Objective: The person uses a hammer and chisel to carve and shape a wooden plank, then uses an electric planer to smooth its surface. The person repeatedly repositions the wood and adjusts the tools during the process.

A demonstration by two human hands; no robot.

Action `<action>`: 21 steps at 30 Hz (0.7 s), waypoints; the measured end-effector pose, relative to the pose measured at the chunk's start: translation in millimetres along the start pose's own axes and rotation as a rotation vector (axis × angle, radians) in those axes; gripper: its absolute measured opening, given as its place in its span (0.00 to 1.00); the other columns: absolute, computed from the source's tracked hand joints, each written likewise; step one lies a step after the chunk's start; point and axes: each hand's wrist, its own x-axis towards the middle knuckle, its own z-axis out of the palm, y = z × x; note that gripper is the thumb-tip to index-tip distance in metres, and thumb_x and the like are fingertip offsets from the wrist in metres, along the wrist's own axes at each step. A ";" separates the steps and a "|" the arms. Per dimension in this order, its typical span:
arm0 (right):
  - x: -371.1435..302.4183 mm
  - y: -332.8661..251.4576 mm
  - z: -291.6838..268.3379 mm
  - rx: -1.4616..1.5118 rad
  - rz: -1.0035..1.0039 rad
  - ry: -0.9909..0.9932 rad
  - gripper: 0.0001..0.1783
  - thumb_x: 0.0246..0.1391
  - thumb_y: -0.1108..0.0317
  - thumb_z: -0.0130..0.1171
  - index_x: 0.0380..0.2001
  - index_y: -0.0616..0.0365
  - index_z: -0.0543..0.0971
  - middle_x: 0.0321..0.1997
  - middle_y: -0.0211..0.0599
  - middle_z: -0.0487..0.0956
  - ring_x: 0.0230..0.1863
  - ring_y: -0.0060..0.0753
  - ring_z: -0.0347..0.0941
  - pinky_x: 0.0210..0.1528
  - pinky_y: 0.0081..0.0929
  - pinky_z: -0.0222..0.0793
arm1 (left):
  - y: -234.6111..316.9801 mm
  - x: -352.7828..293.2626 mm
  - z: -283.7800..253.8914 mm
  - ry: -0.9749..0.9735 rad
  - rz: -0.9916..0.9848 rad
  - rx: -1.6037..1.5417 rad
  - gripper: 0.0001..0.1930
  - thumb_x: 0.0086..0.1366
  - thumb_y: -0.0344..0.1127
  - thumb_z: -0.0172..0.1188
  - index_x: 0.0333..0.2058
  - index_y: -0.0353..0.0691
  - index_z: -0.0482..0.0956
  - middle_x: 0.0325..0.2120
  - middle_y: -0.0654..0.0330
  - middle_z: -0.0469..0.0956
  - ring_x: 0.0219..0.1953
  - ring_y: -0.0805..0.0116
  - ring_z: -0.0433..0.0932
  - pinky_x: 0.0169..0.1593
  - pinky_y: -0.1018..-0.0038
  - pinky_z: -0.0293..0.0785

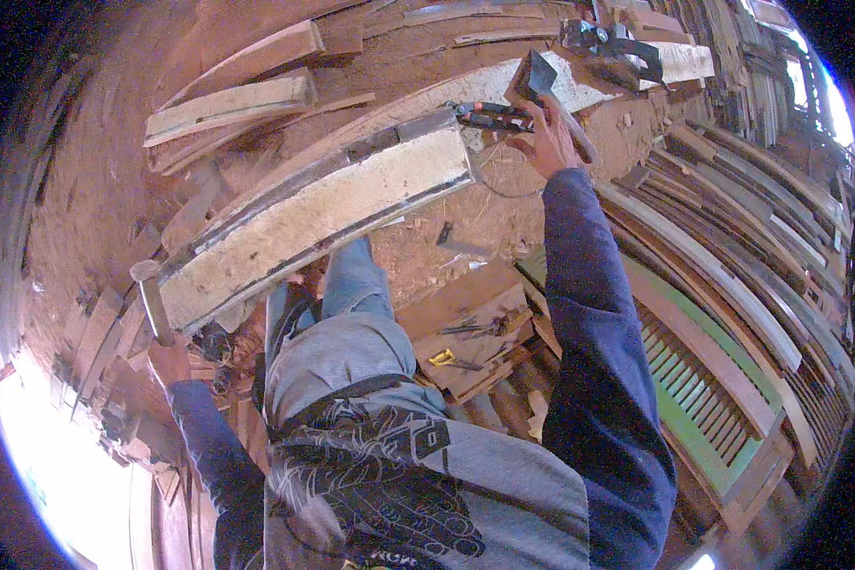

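Hammer (155, 302) in left grip (169, 361), clenched beside beam edge (318, 223). Touched tool (536, 76) with right grip (553, 144) near open dirt (508, 223); couldn't tell closure.

The left fingers (168, 349) hide the handle end of the hammer (155, 306). Thin items (464, 329) on the brown board (475, 288) are too small to identify; the lower edge cuts off the grey shirt (527, 480).

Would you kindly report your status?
Left hand gripping pale round-headed tool; right hand at dark-headed wooden-handled tool. Long pale wooden beam between them. Orange-black tool near its end.
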 end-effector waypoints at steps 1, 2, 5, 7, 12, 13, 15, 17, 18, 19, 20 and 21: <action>-1.4 0.1 1.9 0.003 -0.023 0.002 0.41 0.44 0.61 0.75 0.62 0.44 0.68 0.69 0.52 0.58 0.61 0.62 0.67 0.60 0.50 0.67 | -3.3 1.8 0.8 -0.037 0.007 -0.022 0.19 0.54 0.38 0.64 0.38 0.28 0.79 0.32 0.40 0.82 0.37 0.42 0.82 0.41 0.54 0.76; -1.5 0.5 4.6 -0.009 -0.023 0.009 0.40 0.44 0.62 0.75 0.61 0.43 0.69 0.69 0.51 0.58 0.61 0.62 0.68 0.59 0.49 0.68 | -7.7 3.9 1.9 -0.072 0.015 -0.043 0.19 0.54 0.38 0.64 0.40 0.28 0.78 0.33 0.40 0.82 0.38 0.42 0.82 0.43 0.54 0.76; -2.1 3.2 14.0 -0.067 -0.051 0.068 0.37 0.45 0.65 0.73 0.60 0.42 0.71 0.69 0.48 0.58 0.60 0.61 0.68 0.58 0.47 0.69 | -23.5 12.4 10.1 -0.113 0.007 -0.077 0.23 0.53 0.39 0.66 0.43 0.28 0.77 0.37 0.39 0.80 0.40 0.41 0.81 0.46 0.53 0.75; -3.5 5.3 19.0 -0.140 -0.072 0.056 0.36 0.45 0.67 0.72 0.59 0.42 0.71 0.68 0.47 0.60 0.59 0.60 0.69 0.57 0.47 0.70 | -34.3 16.2 18.2 -0.104 -0.025 -0.038 0.24 0.53 0.40 0.66 0.44 0.28 0.76 0.38 0.38 0.79 0.42 0.41 0.80 0.48 0.52 0.74; -14.0 1.2 21.7 -0.212 -0.133 -0.006 0.34 0.48 0.69 0.66 0.60 0.49 0.70 0.61 0.49 0.69 0.54 0.58 0.72 0.54 0.50 0.70 | -43.3 21.5 23.8 -0.149 -0.027 0.044 0.24 0.54 0.41 0.66 0.43 0.28 0.76 0.36 0.38 0.79 0.39 0.41 0.80 0.47 0.52 0.74; -17.8 -2.2 21.2 -0.123 -0.053 -0.109 0.34 0.48 0.69 0.64 0.61 0.51 0.69 0.59 0.51 0.71 0.53 0.59 0.72 0.54 0.51 0.69 | -40.6 20.3 21.0 -0.114 0.068 -0.022 0.23 0.54 0.41 0.66 0.42 0.28 0.76 0.35 0.39 0.79 0.38 0.41 0.80 0.45 0.52 0.74; -29.4 -11.8 19.4 0.081 0.060 -0.284 0.33 0.49 0.70 0.61 0.61 0.57 0.67 0.53 0.54 0.75 0.51 0.60 0.73 0.53 0.51 0.69 | -30.7 15.3 13.9 -0.065 0.085 -0.024 0.22 0.53 0.41 0.67 0.39 0.27 0.78 0.33 0.39 0.80 0.36 0.41 0.81 0.43 0.52 0.75; -49.3 -25.1 15.8 0.076 0.111 -0.167 0.32 0.51 0.74 0.57 0.61 0.63 0.65 0.46 0.58 0.77 0.50 0.63 0.74 0.54 0.49 0.68 | -20.3 7.6 4.3 -0.110 0.042 0.024 0.21 0.53 0.42 0.68 0.36 0.27 0.79 0.30 0.39 0.81 0.35 0.40 0.82 0.41 0.52 0.76; -61.8 -34.2 14.7 0.100 -0.028 0.067 0.31 0.51 0.75 0.57 0.60 0.63 0.65 0.46 0.59 0.77 0.50 0.63 0.74 0.54 0.48 0.68 | -15.2 5.0 2.3 -0.124 0.027 0.037 0.21 0.53 0.42 0.69 0.35 0.27 0.79 0.29 0.39 0.81 0.35 0.40 0.82 0.40 0.52 0.77; -77.3 -43.4 12.0 0.216 0.150 0.023 0.29 0.52 0.74 0.55 0.59 0.61 0.66 0.44 0.53 0.78 0.45 0.55 0.75 0.47 0.46 0.71 | -12.4 4.1 -0.3 -0.081 0.055 0.030 0.20 0.52 0.42 0.69 0.34 0.27 0.80 0.28 0.39 0.81 0.34 0.40 0.82 0.40 0.52 0.77; -97.0 -54.1 7.9 0.309 0.307 -0.012 0.28 0.52 0.75 0.53 0.59 0.59 0.66 0.43 0.48 0.78 0.43 0.48 0.75 0.44 0.43 0.72 | -10.2 3.5 -0.3 -0.095 0.048 0.032 0.20 0.52 0.42 0.69 0.34 0.28 0.80 0.28 0.38 0.81 0.34 0.40 0.82 0.40 0.52 0.77; -117.9 -66.2 2.4 0.345 0.332 0.060 0.27 0.52 0.76 0.51 0.58 0.58 0.67 0.41 0.43 0.77 0.41 0.41 0.75 0.40 0.40 0.73 | -10.1 3.2 -0.7 -0.038 0.079 0.035 0.20 0.52 0.42 0.69 0.34 0.28 0.80 0.28 0.38 0.81 0.34 0.41 0.82 0.40 0.52 0.77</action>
